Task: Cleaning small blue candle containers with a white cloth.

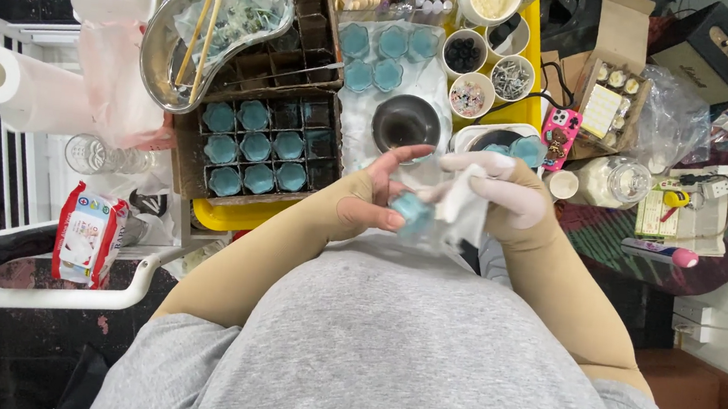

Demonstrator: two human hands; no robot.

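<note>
Partitioned cardboard tray (256,145) toward the worktop's left edge: about nine cells filled with blue flower-shaped pieces, several cells still bare. Kidney-shaped metal dish (211,34) with wooden sticks lies over the back cells. Five more blue pieces (374,54) sit on white sheet mid-worktop, beside a dark bowl (406,122). Left hand (373,201) pinches one blue piece (408,210) over the lap; gloved right hand (507,192) grips a white wipe (462,207) against it. Judged partway: boxing unfinished.
</note>
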